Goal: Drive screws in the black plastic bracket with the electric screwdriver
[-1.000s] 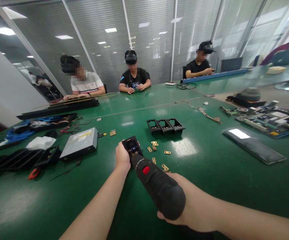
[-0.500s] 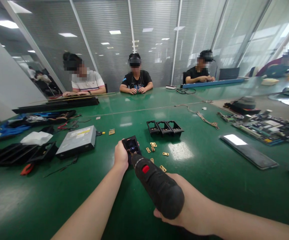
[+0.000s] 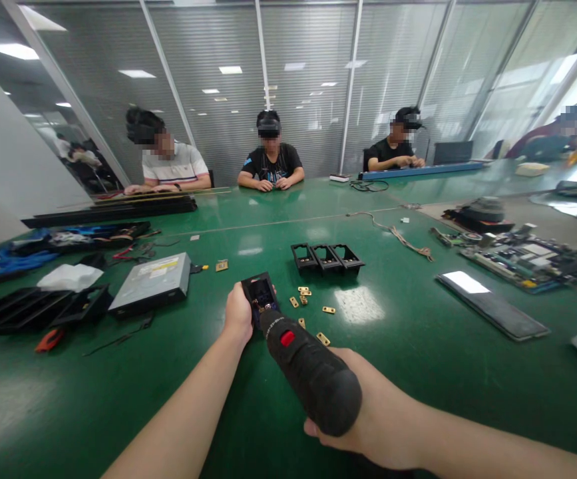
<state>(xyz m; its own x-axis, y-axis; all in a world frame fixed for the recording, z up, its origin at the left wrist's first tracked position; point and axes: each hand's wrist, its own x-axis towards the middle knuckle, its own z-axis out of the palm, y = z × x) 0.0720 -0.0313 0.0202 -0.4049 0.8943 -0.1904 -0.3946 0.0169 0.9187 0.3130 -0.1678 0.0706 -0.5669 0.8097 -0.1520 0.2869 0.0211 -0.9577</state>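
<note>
Wrapped round a black power screwdriver [image 3: 311, 372] with a red switch on top, my right hand [image 3: 363, 406] holds it by the grip, nose pointing away from me. The tool's front end reaches into a small black plastic housing [image 3: 257, 287]; its tip is hidden inside. My left hand [image 3: 238, 313] is closed on the housing's left side and keeps it tilted toward me. Small metal parts show in the housing's recess, too small to name. Several brass plates with holes [image 3: 329, 310] lie on the table just right of the housing. Beyond them stand three black frames [image 3: 326, 258] in a row.
On the green table [image 3: 168, 392], a silver disc drive [image 3: 152, 283] and black frames [image 3: 81, 309] lie left, near an orange-handled tool [image 3: 49, 340]. To the right are a phone [image 3: 492, 306] and circuit boards [image 3: 532, 256]. Several people sit across the table.
The view has shifted slightly. The screwdriver and housing stay in nearly the same place relative to each other, with both hands keeping their holds.
</note>
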